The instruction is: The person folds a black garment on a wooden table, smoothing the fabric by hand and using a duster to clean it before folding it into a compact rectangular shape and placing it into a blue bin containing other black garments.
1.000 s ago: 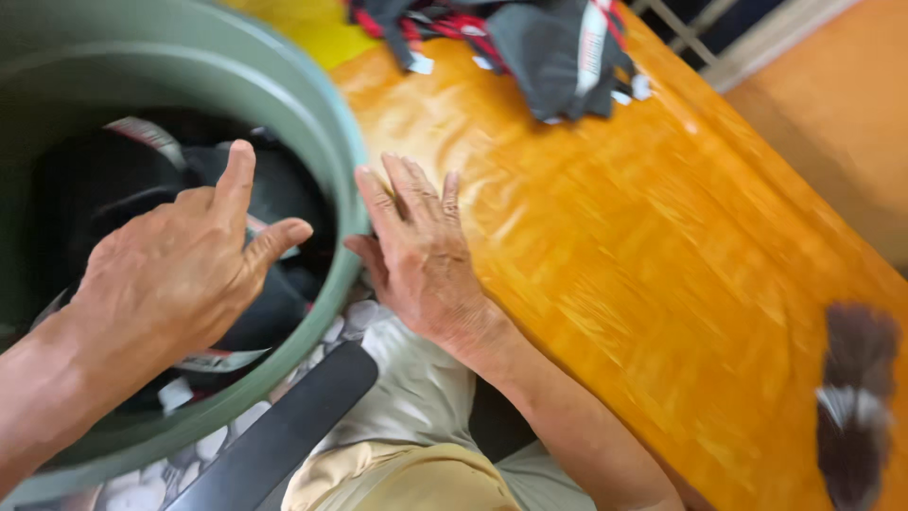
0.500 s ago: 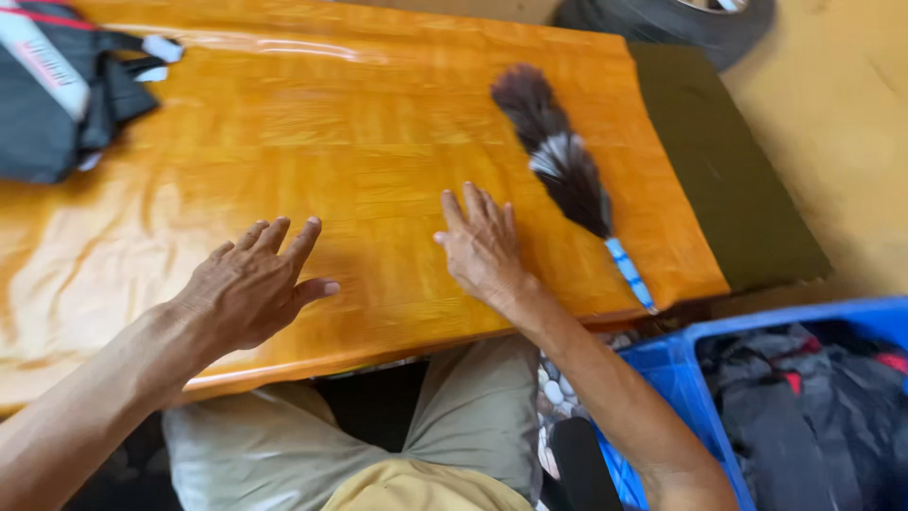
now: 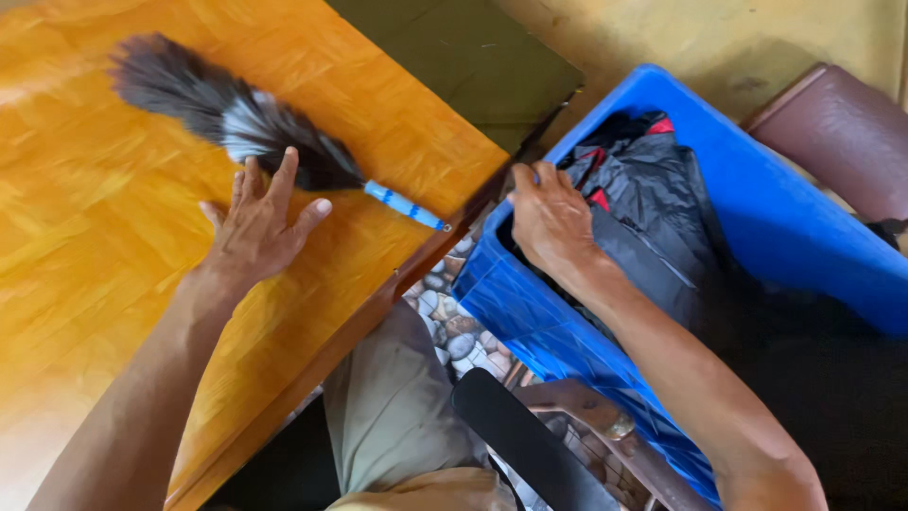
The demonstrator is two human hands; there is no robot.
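Seen from the head camera: left hand (image 3: 253, 230) flat on the orange worktop (image 3: 113, 284), fingers spread, holding nothing, fingertips touching the dark feathers of the duster (image 3: 236, 118) near where its blue-and-white handle begins. Duster lying slantwise toward the worktop's right edge, handle end just short of that edge. Right hand (image 3: 550, 220) past the edge, down at the near rim of the blue crate (image 3: 757, 189), fingers curled onto the dark clothes (image 3: 653, 203) inside; whether closed on cloth or merely resting cannot be told, fingertips being hidden. Clothes piled in the crate's near end, directly under and beyond that hand, black with bits of red. Pebbled floor (image 3: 445, 317) between worktop and crate.

Possible trouble: handle so close to the edge, a brush from the left hand likely to roll the duster off; a bundle lifted one-handed liable to snag on the crate rim and spill onto the pebbles.
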